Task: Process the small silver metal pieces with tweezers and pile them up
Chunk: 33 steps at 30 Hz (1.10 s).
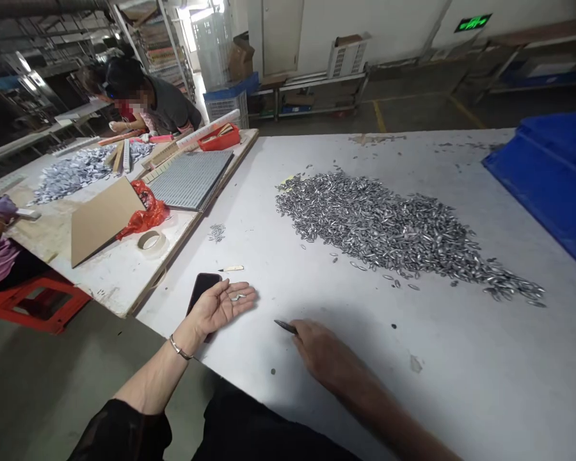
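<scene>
on the adjoining table at left, a red plastic bag (146, 212) lies beside a tape roll (157, 250). next, a phone (202, 283) is partly hidden by the left hand (221, 307), palm up, fingers stretched out, small metal pieces (237, 297) resting on it. the right hand (319, 352) is clamped on a dark pointed tool (285, 326). farther right spreads a silvery pile (388, 224), then a blue bin (552, 173).

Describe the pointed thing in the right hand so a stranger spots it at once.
On the white table, find the big heap of silvery pieces, then look nearer the wearer to the right hand. It holds a slender, pointed thing, darker and longer than the few silvery bits on the open left hand.
</scene>
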### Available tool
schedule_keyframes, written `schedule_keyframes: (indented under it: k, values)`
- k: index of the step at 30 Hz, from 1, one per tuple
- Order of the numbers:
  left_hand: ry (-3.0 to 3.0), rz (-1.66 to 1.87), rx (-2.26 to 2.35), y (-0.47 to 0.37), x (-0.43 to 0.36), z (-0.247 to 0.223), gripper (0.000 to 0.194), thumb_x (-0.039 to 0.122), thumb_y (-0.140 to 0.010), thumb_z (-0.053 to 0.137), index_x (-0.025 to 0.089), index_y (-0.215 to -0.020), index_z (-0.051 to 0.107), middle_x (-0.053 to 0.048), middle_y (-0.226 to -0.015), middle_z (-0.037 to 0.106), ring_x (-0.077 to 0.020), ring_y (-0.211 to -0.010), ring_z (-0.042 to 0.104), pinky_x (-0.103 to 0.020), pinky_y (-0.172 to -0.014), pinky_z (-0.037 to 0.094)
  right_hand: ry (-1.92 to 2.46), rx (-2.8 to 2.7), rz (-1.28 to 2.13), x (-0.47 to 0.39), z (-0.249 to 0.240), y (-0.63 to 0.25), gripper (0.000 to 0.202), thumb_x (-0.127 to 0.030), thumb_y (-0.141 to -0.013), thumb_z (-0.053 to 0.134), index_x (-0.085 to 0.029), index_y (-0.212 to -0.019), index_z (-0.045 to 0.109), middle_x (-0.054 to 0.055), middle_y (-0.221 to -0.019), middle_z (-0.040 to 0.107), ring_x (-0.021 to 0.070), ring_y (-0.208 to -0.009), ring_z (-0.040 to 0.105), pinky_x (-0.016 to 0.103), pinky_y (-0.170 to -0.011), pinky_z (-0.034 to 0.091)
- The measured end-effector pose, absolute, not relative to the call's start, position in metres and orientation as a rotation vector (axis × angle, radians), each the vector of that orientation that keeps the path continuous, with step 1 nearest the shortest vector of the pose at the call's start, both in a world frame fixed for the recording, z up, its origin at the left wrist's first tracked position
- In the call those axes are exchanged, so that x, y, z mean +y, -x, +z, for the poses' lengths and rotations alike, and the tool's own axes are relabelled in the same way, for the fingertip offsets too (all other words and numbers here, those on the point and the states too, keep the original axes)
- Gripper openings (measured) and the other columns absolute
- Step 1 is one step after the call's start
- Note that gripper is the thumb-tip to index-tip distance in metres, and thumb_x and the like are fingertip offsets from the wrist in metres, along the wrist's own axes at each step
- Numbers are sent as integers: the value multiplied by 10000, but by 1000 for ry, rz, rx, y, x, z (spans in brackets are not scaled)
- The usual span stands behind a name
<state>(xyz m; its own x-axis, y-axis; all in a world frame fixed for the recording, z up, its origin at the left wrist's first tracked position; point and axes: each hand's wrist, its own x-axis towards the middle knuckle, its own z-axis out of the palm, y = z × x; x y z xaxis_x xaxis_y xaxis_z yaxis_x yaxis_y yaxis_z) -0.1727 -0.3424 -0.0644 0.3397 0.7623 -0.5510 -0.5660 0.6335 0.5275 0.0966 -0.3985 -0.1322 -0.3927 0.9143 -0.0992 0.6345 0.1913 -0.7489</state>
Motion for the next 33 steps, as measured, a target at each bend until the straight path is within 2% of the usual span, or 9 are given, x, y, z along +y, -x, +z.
schedule_keyframes:
  k: [3,6,8,10,13,18,22,26,33]
  values:
    - [-248,918,859,177,-356,-62,390,340,-985,526,-1,-1103,674,-231,-1134,727,-301,-1147,681,-424,-1052,492,1538,-2372,481,-393,-139,-100,219,-147,-960,417,-164,-951,635,154,-937,652,278,-851,574,411,-796,412]
    - [-300,966,915,192,-368,-65,260,307,-926,622,58,-976,680,-133,-865,717,-192,-828,707,-313,-796,564,1421,-2434,319,-387,-139,-97,155,-215,-950,513,-171,-1042,629,154,-1043,642,299,-950,576,420,-847,433]
    - [-410,1028,1028,210,-375,-72,220,324,-859,699,111,-862,648,1,-620,567,-90,-535,538,-217,-531,451,1325,-2426,344,-375,-133,-88,193,-247,-962,520,-172,-1106,624,148,-1112,637,298,-1019,574,423,-893,446]
    - [-594,1105,1253,230,-381,-82,285,410,-815,723,153,-797,601,91,-515,374,-52,-423,326,-192,-428,263,1241,-2432,416,-353,-124,-70,216,-245,-979,499,-167,-1138,623,140,-1139,639,283,-1048,580,416,-928,457]
    - [-1042,1082,1766,257,-387,-94,325,503,-820,665,188,-793,587,88,-514,369,-91,-454,360,-225,-480,260,1141,-2476,505,-308,-114,-27,243,-233,-980,504,-157,-1178,623,135,-1178,647,272,-1089,585,415,-984,464]
    - [-1521,536,2269,264,-388,-102,408,469,-966,457,160,-1173,624,-80,-772,697,-263,-780,677,-322,-668,408,1061,-2561,490,-260,-124,46,421,-218,-952,555,-110,-1359,559,173,-1419,564,297,-1318,490,459,-1137,387]
    - [-1611,398,2321,253,-388,-111,414,392,-1017,378,165,-1295,584,-161,-1117,743,-289,-1009,703,-339,-767,450,1026,-2624,384,-258,-145,68,512,-123,-951,447,-110,-1460,497,161,-1533,485,315,-1435,395,524,-1218,269]
    - [-1665,484,2373,252,-391,-129,380,373,-1030,354,211,-1228,635,-129,-1114,752,-267,-1013,702,-329,-785,470,948,-2657,323,-252,-154,72,564,-141,-965,419,-151,-1529,429,141,-1624,365,325,-1513,283,568,-1239,210]
    - [-1656,655,2389,253,-395,-146,363,371,-1027,365,242,-1190,663,-90,-1095,760,-246,-993,703,-316,-779,479,728,-2568,634,-238,-145,60,440,-197,-1015,357,-142,-1361,622,142,-1422,604,286,-1370,511,493,-1191,360]
